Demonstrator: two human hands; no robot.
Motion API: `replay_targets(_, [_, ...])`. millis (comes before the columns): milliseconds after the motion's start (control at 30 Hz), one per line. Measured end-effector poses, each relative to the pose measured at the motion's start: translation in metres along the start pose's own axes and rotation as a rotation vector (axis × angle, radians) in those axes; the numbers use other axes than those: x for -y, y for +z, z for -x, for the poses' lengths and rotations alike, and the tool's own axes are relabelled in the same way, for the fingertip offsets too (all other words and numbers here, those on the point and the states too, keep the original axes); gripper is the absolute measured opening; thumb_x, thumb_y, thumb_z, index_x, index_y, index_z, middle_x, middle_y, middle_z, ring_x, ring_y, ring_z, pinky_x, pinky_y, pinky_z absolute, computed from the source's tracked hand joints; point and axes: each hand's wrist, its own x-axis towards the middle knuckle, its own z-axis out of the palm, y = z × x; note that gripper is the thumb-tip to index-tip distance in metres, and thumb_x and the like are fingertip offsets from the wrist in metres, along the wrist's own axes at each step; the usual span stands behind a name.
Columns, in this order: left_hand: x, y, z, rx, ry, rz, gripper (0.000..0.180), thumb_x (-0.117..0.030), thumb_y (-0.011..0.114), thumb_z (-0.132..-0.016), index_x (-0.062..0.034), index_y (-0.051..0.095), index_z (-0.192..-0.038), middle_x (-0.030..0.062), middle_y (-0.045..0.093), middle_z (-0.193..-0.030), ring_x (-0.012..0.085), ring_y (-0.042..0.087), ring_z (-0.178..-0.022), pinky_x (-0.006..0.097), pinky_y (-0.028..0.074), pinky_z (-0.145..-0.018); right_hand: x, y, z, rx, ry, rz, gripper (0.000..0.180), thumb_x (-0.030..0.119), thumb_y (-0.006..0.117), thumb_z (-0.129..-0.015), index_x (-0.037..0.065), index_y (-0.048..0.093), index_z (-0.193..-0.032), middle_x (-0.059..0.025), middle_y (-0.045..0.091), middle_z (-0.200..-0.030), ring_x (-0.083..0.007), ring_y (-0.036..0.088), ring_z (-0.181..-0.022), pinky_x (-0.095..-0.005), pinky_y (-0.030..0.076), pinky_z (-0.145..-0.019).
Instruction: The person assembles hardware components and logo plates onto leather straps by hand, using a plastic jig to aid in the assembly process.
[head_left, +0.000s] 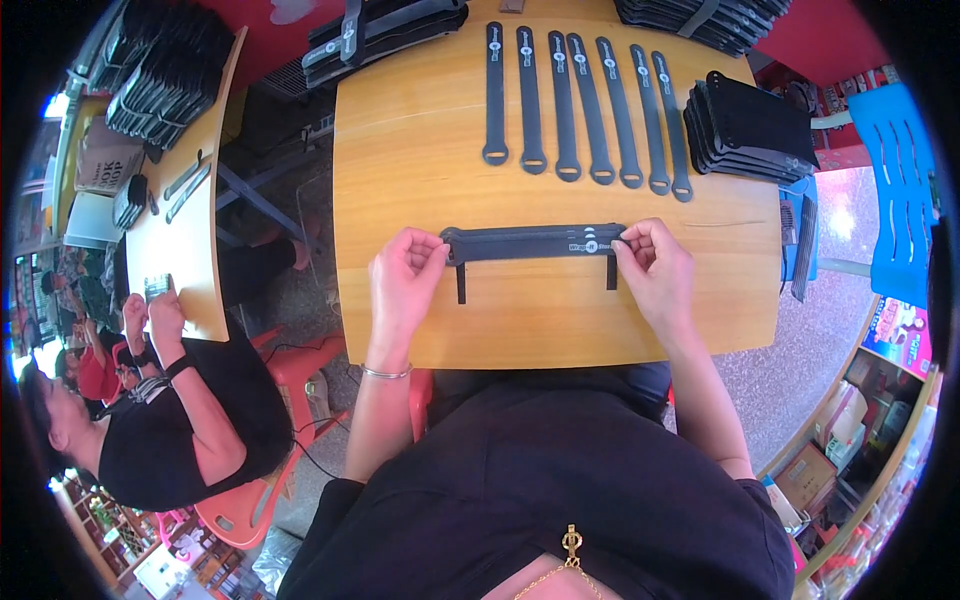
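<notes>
The left hand [405,280] and right hand [655,268] are pinching the two ends of a black strap bundle [535,243] in the middle of the frame, on the wooden table [420,150]. Higher up, seven single straps [585,105] are lying in a row, seemingly waiting, and the black stacks [745,130] at upper right look finished.

ends of a black strap [530,243] hidden under left hand [403,283] and right hand [655,268] fingertips, strap's white print too small to read, top-edge stacks of black straps [700,18] cut off (count unclear), co-worker [150,400] partly cropped at left rim
</notes>
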Motion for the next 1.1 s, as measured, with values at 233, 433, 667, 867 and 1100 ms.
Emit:
replay_targets(233, [-0.002,0.000,0.000,-0.001,-0.004,-0.003,0.007,-0.002,0.066,-0.078,0.0018,0.060,-0.080,0.0028,0.061,-0.066,0.0056,0.054,-0.057,0.020,0.046,-0.054,0.002,0.001,0.000,-0.006,-0.005,-0.004,0.014,0.002,0.068,-0.076,0.003,0.055,-0.083,-0.0025,0.057,-0.066,-0.0084,0.052,-0.054,-0.0225,0.044,-0.052])
replay_targets(433, [0.002,0.001,0.000,-0.017,0.024,0.005,0.006,-0.001,0.066,-0.078,0.0014,0.061,-0.080,0.0022,0.061,-0.066,0.0052,0.052,-0.056,0.020,0.044,-0.053,0.002,0.000,0.000,-0.019,-0.057,0.078,0.016,0.002,0.069,-0.075,0.003,0.054,-0.082,-0.0042,0.055,-0.070,-0.0109,0.053,-0.054,-0.0253,0.044,-0.051])
replay_targets(667, [0.000,0.002,0.002,-0.034,0.046,-0.022,0.006,0.000,0.066,-0.077,0.0009,0.060,-0.079,0.0020,0.060,-0.065,0.0050,0.051,-0.056,0.020,0.044,-0.053,0.002,0.000,-0.001,-0.026,-0.084,0.094,0.016,-0.001,0.066,-0.075,0.004,0.053,-0.082,-0.0054,0.054,-0.073,-0.0129,0.053,-0.055,-0.0269,0.044,-0.051])
replay_targets(867, [-0.002,0.000,-0.003,-0.022,0.109,-0.059,0.007,-0.001,0.064,-0.079,0.0017,0.059,-0.082,0.0040,0.057,-0.069,0.0080,0.051,-0.055,0.021,0.043,-0.052,-0.006,-0.003,-0.003,-0.070,-0.107,0.086,0.020,-0.006,0.061,-0.075,0.004,0.052,-0.091,-0.0061,0.054,-0.079,-0.0115,0.052,-0.056,-0.0255,0.044,-0.052])
replay_targets(1100, [-0.053,0.030,-0.043,-0.026,0.505,-0.238,0.019,-0.008,0.059,-0.084,-0.0070,0.062,-0.102,0.0113,0.054,-0.087,0.0206,0.055,-0.074,0.032,0.047,-0.061,-0.016,-0.006,-0.002,-0.057,-0.028,-0.154,0.025,-0.006,0.059,-0.077,0.002,0.054,-0.101,-0.0022,0.051,-0.077,-0.0067,0.048,-0.059,-0.0209,0.040,-0.053])
